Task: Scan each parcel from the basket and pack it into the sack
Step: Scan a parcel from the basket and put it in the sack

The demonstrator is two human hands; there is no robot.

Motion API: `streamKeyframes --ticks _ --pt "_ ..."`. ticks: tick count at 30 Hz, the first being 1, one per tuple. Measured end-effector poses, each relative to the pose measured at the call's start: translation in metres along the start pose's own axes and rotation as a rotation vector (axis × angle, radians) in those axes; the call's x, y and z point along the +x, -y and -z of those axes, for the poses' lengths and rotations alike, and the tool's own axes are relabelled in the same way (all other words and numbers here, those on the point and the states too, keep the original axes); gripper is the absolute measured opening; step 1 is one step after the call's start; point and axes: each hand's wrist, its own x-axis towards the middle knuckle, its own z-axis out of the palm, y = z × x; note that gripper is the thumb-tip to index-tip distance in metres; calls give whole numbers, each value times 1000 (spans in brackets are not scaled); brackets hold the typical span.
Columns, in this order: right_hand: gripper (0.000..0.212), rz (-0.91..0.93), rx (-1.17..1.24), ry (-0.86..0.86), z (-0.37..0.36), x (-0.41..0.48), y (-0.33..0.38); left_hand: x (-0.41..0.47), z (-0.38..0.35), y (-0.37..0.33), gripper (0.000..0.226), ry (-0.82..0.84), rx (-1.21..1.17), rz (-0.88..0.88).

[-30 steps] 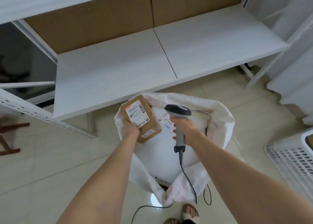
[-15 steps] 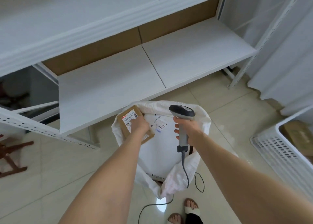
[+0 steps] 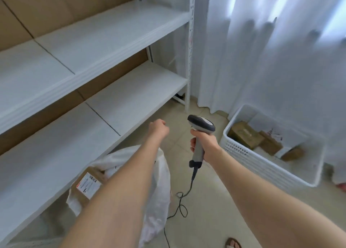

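My left hand (image 3: 158,127) is stretched out above the floor, fingers loosely curled, holding nothing. My right hand (image 3: 205,144) grips the grey handle of the barcode scanner (image 3: 201,125), whose dark head points left. Below my left forearm stands the white sack (image 3: 159,187), open at the top. A brown cardboard parcel (image 3: 88,184) with a white label lies in its mouth. At the right, the white slatted basket (image 3: 249,156) sits on the floor with several brown parcels (image 3: 245,134) inside.
White metal shelving (image 3: 104,41) with two bare shelves runs along the left, its upright post (image 3: 190,47) near the middle. White curtains (image 3: 271,41) hang behind the basket. The scanner's black cable (image 3: 182,204) loops over the tiled floor. A sandalled foot (image 3: 233,243) shows at the bottom edge.
My left hand let go of the brown parcel, which now lies in the sack, and moved up and right. The view swung right, bringing the basket into sight.
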Motion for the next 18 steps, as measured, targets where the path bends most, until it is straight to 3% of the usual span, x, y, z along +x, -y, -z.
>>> streamKeyframes --ticks 6,18 --pt "18 -50 207 -65 117 31 54 -4 -77 -125 39 29 90 -141" --pt "13 -67 427 -231 340 119 146 0 -265 -335 39 183 171 -236"
